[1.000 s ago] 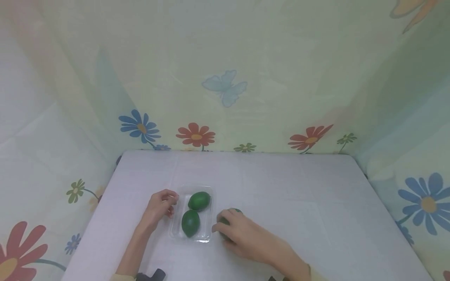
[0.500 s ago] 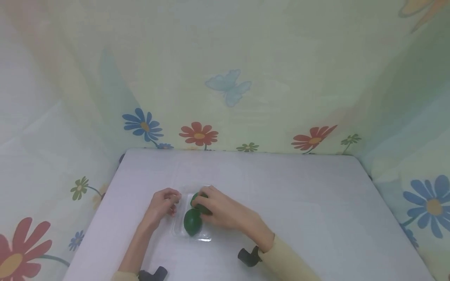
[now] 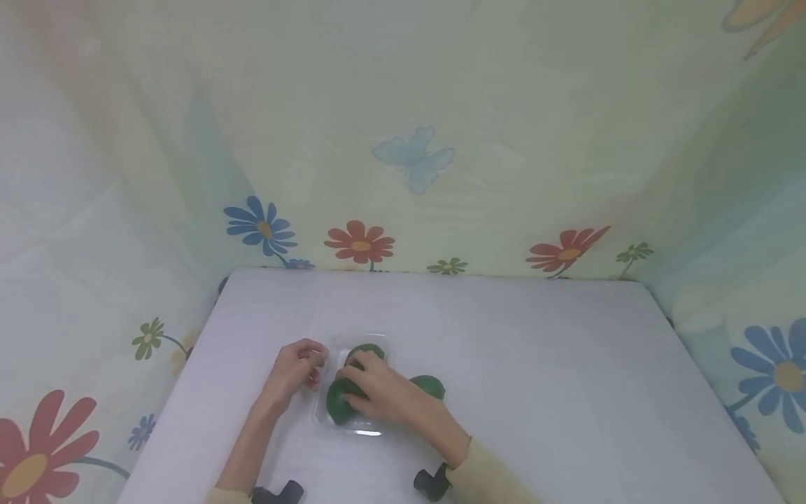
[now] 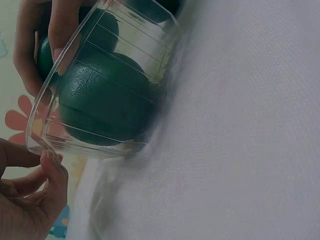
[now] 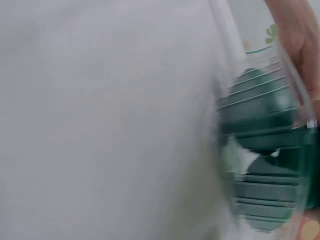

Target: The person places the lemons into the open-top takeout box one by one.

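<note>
A clear plastic container (image 3: 368, 432) stands on the table, with a green lime (image 3: 338, 406) at its near end and another lime (image 3: 370, 348) at its far end. My left hand (image 3: 293, 372) pinches the container's left rim between thumb and finger. Over the container, my right hand (image 3: 380, 389) grips a third lime (image 4: 44, 56), which shows above the rim in the left wrist view and is mostly covered by the fingers in the head view. One more lime (image 3: 429, 385) lies on the table to the right of the container, partly hidden by my right wrist.
A white cloth covers the table (image 3: 535, 364). Its far edge meets a hanging curtain (image 3: 504, 140) printed with flowers and a butterfly. Dark camera mounts (image 3: 432, 483) sit at both wrists.
My right hand has come left from beside the container to over it, bringing a lime along. The lime on the table now shows more fully. My left hand keeps its place at the rim.
</note>
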`<state>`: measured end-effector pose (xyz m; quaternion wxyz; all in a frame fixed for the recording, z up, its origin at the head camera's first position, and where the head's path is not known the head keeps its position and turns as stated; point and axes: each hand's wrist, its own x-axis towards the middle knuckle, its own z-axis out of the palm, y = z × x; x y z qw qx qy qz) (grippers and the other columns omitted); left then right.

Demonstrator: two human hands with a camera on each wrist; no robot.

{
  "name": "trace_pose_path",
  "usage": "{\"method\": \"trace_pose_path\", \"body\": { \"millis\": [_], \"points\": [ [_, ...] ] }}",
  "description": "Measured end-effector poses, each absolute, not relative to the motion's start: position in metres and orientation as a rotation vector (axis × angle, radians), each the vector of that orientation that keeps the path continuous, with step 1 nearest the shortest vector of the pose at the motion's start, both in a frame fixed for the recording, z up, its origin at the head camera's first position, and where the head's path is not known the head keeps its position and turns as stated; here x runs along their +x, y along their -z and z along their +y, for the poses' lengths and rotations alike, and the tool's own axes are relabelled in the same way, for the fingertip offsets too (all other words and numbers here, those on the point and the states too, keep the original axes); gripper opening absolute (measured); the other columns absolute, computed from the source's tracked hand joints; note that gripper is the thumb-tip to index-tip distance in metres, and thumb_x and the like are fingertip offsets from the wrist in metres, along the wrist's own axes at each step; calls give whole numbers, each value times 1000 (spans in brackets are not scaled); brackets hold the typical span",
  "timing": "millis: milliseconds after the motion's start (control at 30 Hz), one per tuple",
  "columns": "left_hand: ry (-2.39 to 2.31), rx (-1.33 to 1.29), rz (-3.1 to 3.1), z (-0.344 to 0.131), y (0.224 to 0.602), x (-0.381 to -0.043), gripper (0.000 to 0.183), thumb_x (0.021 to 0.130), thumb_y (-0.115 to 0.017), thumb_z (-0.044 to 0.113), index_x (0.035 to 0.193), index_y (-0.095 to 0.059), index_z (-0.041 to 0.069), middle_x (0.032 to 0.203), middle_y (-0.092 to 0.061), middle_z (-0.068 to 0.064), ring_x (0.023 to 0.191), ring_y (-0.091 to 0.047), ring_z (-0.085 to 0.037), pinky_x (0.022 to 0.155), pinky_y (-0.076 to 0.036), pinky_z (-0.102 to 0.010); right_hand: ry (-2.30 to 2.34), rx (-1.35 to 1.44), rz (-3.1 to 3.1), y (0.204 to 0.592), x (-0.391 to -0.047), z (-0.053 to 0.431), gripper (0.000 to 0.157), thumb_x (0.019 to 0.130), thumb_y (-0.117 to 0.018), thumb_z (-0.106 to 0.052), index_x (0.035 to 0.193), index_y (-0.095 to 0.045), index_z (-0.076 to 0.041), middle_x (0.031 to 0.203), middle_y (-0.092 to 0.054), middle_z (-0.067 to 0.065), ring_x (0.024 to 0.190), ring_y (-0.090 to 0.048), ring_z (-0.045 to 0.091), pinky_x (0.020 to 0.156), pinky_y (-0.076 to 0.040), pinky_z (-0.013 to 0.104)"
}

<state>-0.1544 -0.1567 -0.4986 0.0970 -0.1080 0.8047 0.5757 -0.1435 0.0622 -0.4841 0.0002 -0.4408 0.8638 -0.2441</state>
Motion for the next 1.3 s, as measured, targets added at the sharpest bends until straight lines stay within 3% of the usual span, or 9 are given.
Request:
{"method": "trace_pose_path", "body": {
  "millis": [400,600,967,1300],
  "points": [
    [-1723,-307,2398,-156,502,-156,22,95,-64,10,113,-68,-3,96,-70,-17,62,-60,-15,53,-52,-23,1130,-1478,2874,522,-140,61,35,94,-76,-17,127,-65,-12,129,-58,8,125,-54,18,107,-50,26],
    [-1713,-321,2387,-155,502,-155,23,96,-64,10,115,-67,-3,98,-69,-18,63,-60,-15,53,-52,-23,1166,-1457,2857,519,-138,62,37,93,-77,-18,127,-65,-12,129,-60,8,124,-55,17,106,-51,26],
    [-1733,-321,2375,-156,501,-154,22,96,-65,9,114,-68,-3,98,-69,-18,63,-59,-16,53,-51,-23,1090,-1453,2917,509,-141,71,39,92,-79,-25,127,-66,-16,133,-63,6,128,-56,20,110,-50,38],
    [-1739,-327,2365,-156,500,-153,21,95,-62,6,113,-67,-3,99,-69,-20,62,-59,-16,53,-51,-24,1002,-1596,3018,490,-138,90,41,85,-84,-25,121,-68,-13,129,-66,7,121,-60,21,102,-53,33]
  ]
}}
